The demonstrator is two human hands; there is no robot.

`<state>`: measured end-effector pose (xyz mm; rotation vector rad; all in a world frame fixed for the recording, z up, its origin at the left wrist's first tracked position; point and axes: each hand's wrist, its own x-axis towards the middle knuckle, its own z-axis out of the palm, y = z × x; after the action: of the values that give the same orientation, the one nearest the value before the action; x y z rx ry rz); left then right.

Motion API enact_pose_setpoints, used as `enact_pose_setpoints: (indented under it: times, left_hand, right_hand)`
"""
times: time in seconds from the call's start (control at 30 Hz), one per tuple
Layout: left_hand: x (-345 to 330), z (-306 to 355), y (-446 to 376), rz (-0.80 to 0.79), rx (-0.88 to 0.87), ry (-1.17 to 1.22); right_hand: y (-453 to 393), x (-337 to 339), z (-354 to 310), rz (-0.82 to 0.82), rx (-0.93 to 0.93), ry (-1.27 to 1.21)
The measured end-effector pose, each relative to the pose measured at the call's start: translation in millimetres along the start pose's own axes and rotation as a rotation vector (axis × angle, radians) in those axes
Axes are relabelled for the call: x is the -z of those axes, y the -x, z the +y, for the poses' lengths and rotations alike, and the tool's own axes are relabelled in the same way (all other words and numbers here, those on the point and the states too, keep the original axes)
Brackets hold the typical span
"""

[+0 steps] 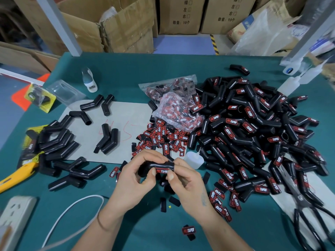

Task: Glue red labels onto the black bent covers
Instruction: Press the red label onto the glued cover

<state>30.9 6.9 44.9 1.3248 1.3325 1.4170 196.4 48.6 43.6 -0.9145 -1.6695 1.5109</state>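
Hands (134, 175) (183, 178) both pinch one black bent cover (157, 166) between them, thumbs seemingly pressing its red label (161, 171).

A table (112, 69) covered in teal cloth filled the foreground. Behind it, brown cardboard boxes (126, 28) stood stacked against one another, some open with flaps bent, two (183, 15) printed with black characters and checkboxes. A grey metal post (59, 24) rose at the table's far left corner, and another (311, 31) slanted up at the far right. Between the boxes showed a strip of blue-grey floor (181, 45) with a yellow-and-black hazard stripe (214, 45). A clear plastic bag (264, 33) leaned by the right boxes. Light was even and dim.
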Motion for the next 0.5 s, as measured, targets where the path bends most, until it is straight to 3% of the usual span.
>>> enact_pose_setpoints:
  times: [0.5]
  left_hand:
    - [2.6, 0.4, -0.2, -0.031, 0.015, -0.008]
  right_hand:
    - [-0.2, 0.0, -0.5, 0.002, -0.006, -0.008]
